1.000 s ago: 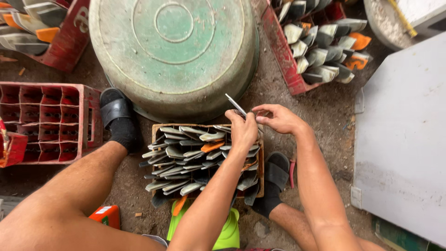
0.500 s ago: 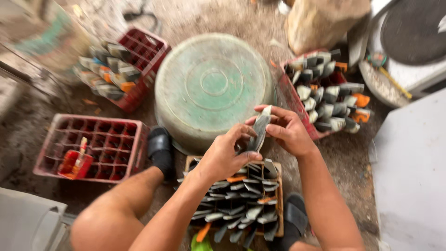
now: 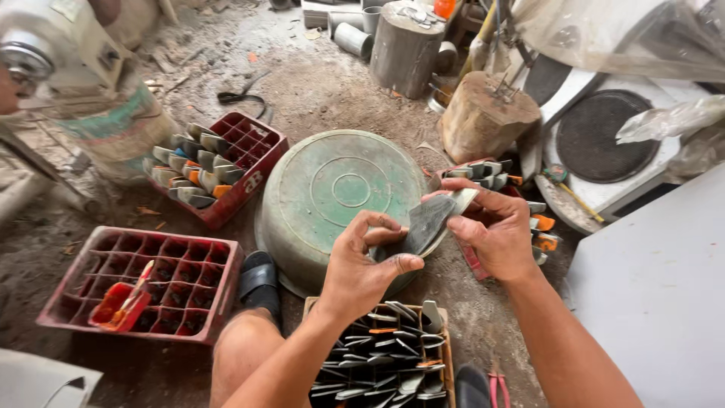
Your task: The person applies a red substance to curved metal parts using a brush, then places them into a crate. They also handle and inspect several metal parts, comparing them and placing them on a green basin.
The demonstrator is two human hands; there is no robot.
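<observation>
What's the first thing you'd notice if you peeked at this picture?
Right in the middle, the left hand and right hand hold a flat dark blade between them. Behind it sits a big green upside-down basin on the dirt floor. Near the wrists, a crate is packed with more blades.

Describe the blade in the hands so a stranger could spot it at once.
Start at the upturned green basin mid-floor. Just in front of its right edge, both hands, left and right, hold one dark flat blade. All other blades stand packed in crates; this one alone is lifted.
</observation>
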